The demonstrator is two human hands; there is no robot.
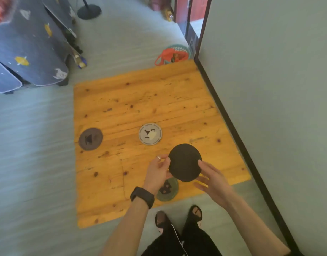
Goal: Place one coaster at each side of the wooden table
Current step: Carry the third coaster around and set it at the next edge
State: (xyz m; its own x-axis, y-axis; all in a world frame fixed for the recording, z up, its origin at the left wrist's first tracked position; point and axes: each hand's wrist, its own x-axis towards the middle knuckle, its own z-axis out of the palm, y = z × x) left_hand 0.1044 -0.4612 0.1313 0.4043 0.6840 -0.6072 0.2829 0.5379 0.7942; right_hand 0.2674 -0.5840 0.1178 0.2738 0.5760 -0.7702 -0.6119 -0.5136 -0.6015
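Observation:
A square wooden table fills the middle of the view. A dark grey coaster lies at its left edge. A pale grey coaster with a cup drawing lies near the middle. A green coaster sits at the near edge, partly hidden under my left hand. A black round coaster is held up above the table, plain side towards me. My left hand pinches its left rim. My right hand touches its right rim with the fingers spread.
A grey wall with a black skirting strip runs along the table's right side. A red net bag lies beyond the far edge. Blue patterned furniture stands at the far left. My sandalled feet are at the near edge.

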